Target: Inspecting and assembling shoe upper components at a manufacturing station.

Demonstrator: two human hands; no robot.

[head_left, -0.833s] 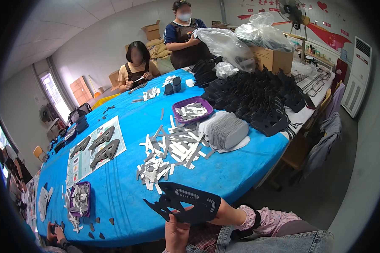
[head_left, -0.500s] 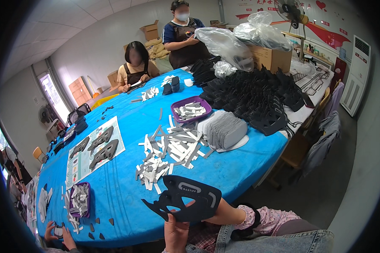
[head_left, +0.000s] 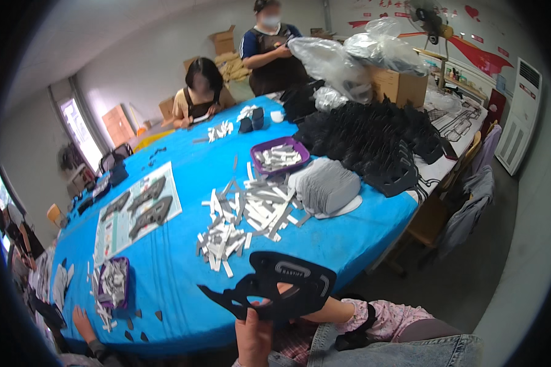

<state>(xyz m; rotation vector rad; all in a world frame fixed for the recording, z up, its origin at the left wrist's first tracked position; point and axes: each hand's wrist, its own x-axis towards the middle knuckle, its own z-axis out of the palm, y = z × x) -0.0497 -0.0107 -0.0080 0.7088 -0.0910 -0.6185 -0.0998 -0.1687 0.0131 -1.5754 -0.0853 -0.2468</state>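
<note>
A flat black panel (head_left: pixel 309 287) with curved edges, cut-out openings and a light printed outline is raised in front of me at the table's near edge. My left hand (head_left: pixel 253 336) pinches its lower edge, thumb on the near face. Behind the panel is my right hand (head_left: pixel 283 287); only a little skin shows through the openings, and its fingers are mostly hidden. Beyond the panel, a loose heap of white and grey strips (head_left: pixel 251 211) lies on the blue table cover (head_left: pixel 190 293). Beside the heap stands a stack of pale grey rounded sheets (head_left: pixel 327 186).
Purple trays of strips stand at centre (head_left: pixel 304 160) and left (head_left: pixel 127 281). A big pile of black panels (head_left: pixel 373 140) covers the far right. A printed sheet (head_left: pixel 168 211) bears grey shapes. Another person's hand (head_left: pixel 84 324) rests at lower left; two people are across the table.
The black panel has shifted slightly right and tilted, with my left hand still gripping it. At lower left, the neighbour's two hands have parted; one now lies on the cover.
</note>
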